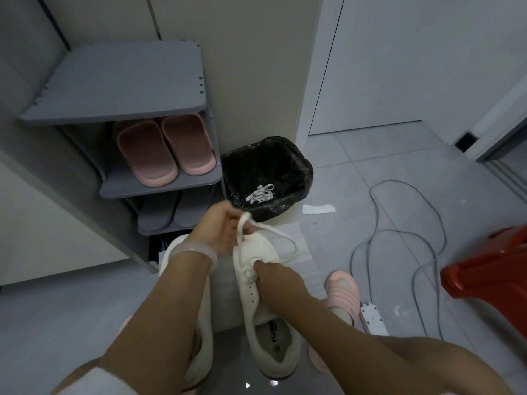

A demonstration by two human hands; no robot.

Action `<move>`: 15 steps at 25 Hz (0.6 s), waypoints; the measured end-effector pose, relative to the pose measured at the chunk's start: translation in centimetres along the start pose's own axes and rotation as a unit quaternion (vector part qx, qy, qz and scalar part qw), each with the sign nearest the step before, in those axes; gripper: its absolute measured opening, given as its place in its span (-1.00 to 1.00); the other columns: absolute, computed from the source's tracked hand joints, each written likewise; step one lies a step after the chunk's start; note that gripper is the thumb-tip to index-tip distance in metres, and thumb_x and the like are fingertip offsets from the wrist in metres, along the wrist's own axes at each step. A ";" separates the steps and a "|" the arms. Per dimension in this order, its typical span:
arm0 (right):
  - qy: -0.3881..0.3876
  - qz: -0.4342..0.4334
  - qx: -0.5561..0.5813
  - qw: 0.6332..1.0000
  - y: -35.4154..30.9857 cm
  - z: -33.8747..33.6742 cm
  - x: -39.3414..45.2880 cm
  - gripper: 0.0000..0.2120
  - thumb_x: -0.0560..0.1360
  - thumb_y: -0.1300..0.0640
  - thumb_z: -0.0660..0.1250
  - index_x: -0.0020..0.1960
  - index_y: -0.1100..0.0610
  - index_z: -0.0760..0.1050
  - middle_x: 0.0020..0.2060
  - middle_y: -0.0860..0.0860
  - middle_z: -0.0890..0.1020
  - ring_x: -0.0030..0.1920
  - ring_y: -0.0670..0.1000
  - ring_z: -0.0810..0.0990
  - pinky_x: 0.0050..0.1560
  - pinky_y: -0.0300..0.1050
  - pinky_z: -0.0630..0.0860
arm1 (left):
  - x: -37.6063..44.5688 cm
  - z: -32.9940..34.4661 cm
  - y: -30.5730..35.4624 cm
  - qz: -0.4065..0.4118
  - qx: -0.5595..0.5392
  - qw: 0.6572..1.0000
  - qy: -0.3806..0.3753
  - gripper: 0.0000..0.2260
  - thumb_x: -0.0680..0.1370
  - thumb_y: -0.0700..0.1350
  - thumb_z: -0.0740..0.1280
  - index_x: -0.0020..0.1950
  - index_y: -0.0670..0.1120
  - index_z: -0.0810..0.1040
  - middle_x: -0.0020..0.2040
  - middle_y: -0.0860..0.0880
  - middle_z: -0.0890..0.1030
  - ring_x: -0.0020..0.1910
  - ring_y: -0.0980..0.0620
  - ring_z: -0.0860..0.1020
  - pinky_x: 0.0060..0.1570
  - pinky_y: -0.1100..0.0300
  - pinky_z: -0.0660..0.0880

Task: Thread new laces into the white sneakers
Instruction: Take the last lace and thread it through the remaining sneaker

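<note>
Two white sneakers lie on the floor in front of me. The right sneaker (256,303) points away, its insole showing near me. My right hand (278,277) grips its upper at the eyelets, fingers curled into the lacing area. My left hand (219,228) is raised beyond the toe and pinches a white lace (273,230), which loops from my fingers down to the shoe and out to the right. The left sneaker (199,323) lies mostly under my left forearm.
A grey shoe rack (159,186) with pink slippers (165,149) stands at left. A black-lined bin (296,169) holds old white laces (261,193). Grey cables (399,232), a white power strip (373,320) and a red stool (490,275) lie at right. White mat (302,252) under shoes.
</note>
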State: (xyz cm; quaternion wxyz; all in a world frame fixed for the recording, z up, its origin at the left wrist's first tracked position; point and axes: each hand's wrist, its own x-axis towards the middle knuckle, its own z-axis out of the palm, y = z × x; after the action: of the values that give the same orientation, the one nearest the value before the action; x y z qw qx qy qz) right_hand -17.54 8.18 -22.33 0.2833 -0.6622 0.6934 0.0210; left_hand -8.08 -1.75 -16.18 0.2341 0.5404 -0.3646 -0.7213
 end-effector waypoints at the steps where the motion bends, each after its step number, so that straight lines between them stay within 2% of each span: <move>1: 0.005 0.011 0.003 1.000 -0.2 0.0 0.0 -0.72 0.61 0.15 0.06 0.30 0.19 0.30 0.16 0.17 0.51 0.14 0.19 0.51 0.06 0.01 0.42 | -1.4 0.3 1.0 0.019 0.103 0.993 -0.058 -0.73 0.51 -0.16 0.09 -0.32 -0.20 0.47 -0.57 -0.06 0.52 -0.38 -0.03 0.49 -0.19 0.16 0.39; 2: 0.009 0.025 0.008 1.000 -0.3 -0.1 -0.2 -0.74 0.62 0.18 0.05 0.26 0.21 0.34 0.14 0.19 0.52 0.13 0.21 0.52 0.04 0.02 0.43 | -2.9 0.2 1.9 0.047 0.214 0.972 -0.085 -0.71 0.51 -0.10 0.13 -0.31 -0.18 0.51 -0.50 -0.07 0.56 -0.36 -0.02 0.52 -0.14 0.15 0.41; 3: 0.006 0.039 0.018 0.999 -0.5 -0.3 -0.2 -0.75 0.62 0.18 0.04 0.24 0.21 0.35 0.16 0.20 0.52 0.14 0.21 0.52 0.06 0.02 0.42 | -3.8 -0.5 2.1 0.072 0.329 0.939 -0.068 -0.72 0.52 -0.04 0.17 -0.26 -0.15 0.56 -0.38 -0.07 0.61 -0.27 -0.02 0.55 -0.09 0.13 0.42; 5: -0.024 0.055 0.036 0.998 -0.6 -0.3 -0.3 -0.71 0.62 0.14 0.05 0.28 0.21 0.36 0.24 0.18 0.48 0.24 0.17 0.47 0.21 0.01 0.38 | -4.7 -2.7 1.4 0.116 0.535 0.835 0.043 -0.75 0.57 0.00 0.18 0.00 -0.14 0.56 -0.05 -0.06 0.60 0.02 -0.05 0.54 0.04 0.13 0.41; 6: -0.039 0.053 0.033 0.997 -0.5 -0.3 -0.3 -0.69 0.62 0.13 0.07 0.31 0.21 0.35 0.27 0.17 0.46 0.27 0.16 0.44 0.26 0.00 0.35 | -4.9 -3.9 0.5 0.112 0.596 0.790 0.091 -0.74 0.59 -0.01 0.15 0.05 -0.15 0.52 0.06 -0.09 0.56 0.09 -0.07 0.50 0.05 0.14 0.39; 7: -0.041 0.051 0.027 0.997 -0.5 -0.3 -0.4 -0.70 0.62 0.15 0.08 0.30 0.22 0.36 0.26 0.17 0.47 0.26 0.16 0.45 0.25 0.00 0.36 | -4.9 -4.9 -0.4 0.090 0.632 0.763 0.095 -0.75 0.59 -0.02 0.13 0.01 -0.16 0.50 0.08 -0.12 0.54 0.07 -0.08 0.49 0.02 0.15 0.39; 8: -0.023 0.053 0.029 0.998 -0.6 -0.3 -0.5 -0.72 0.62 0.18 0.07 0.28 0.23 0.38 0.23 0.18 0.50 0.22 0.18 0.48 0.19 0.02 0.40 | -5.5 -5.2 -1.0 0.071 0.655 0.749 0.062 -0.75 0.59 -0.04 0.13 -0.07 -0.17 0.51 0.05 -0.14 0.55 0.00 -0.05 0.50 -0.02 0.17 0.40; 9: 0.000 0.058 0.045 0.997 -0.5 -0.2 -0.7 -0.73 0.61 0.20 0.06 0.24 0.23 0.40 0.20 0.19 0.51 0.18 0.19 0.50 0.14 0.01 0.42 | -5.7 -5.1 -1.9 0.061 0.673 0.737 -0.009 -0.75 0.58 -0.07 0.15 -0.09 -0.18 0.55 0.05 -0.13 0.58 -0.05 0.00 0.49 -0.02 0.19 0.41; 11: 0.041 0.068 0.147 0.986 -0.1 -0.3 -0.9 -0.75 0.60 0.22 0.06 0.20 0.23 0.42 0.22 0.22 0.49 0.18 0.18 0.49 0.09 -0.09 0.39 | -5.6 -4.2 -4.4 0.100 0.667 0.724 -0.143 -0.78 0.57 -0.11 0.21 0.07 -0.15 0.60 0.13 -0.08 0.60 0.01 0.07 0.51 0.13 0.24 0.41; 13: 0.092 0.065 0.278 0.954 0.2 -0.5 -1.0 -0.80 0.59 0.26 0.08 0.11 0.21 0.45 0.19 0.22 0.52 0.12 0.11 0.51 -0.07 -0.23 0.34 | -5.5 -3.4 -6.9 0.173 0.658 0.715 -0.160 -0.73 0.56 -0.13 0.21 0.23 -0.08 0.54 0.23 -0.03 0.55 0.17 0.06 0.50 0.24 0.21 0.38; 14: 0.114 0.055 0.313 0.941 0.2 -0.8 -1.1 -0.82 0.58 0.28 0.08 0.05 0.18 0.45 0.12 0.20 0.55 0.04 0.05 0.51 -0.18 -0.27 0.34 | -5.2 -3.1 -8.0 0.225 0.658 0.706 -0.133 -0.72 0.55 -0.12 0.20 0.24 -0.06 0.52 0.22 -0.04 0.54 0.17 0.03 0.51 0.18 0.20 0.43; 15: 0.130 0.052 0.335 0.932 0.2 -1.1 -0.9 -0.81 0.58 0.29 0.08 0.02 0.18 0.46 0.05 0.19 0.58 -0.02 0.02 0.50 -0.25 -0.32 0.34 | -5.1 -2.8 -8.6 0.284 0.663 0.686 -0.096 -0.73 0.51 -0.10 0.20 0.16 -0.03 0.57 0.12 -0.05 0.57 0.06 0.00 0.57 0.02 0.20 0.52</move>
State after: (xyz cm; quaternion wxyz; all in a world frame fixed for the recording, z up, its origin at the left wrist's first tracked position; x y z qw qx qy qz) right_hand -18.16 8.58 -21.10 0.3945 -0.4887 0.7242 -0.2847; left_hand -3.41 6.65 -20.20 -0.0275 0.3530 -0.9043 -0.2384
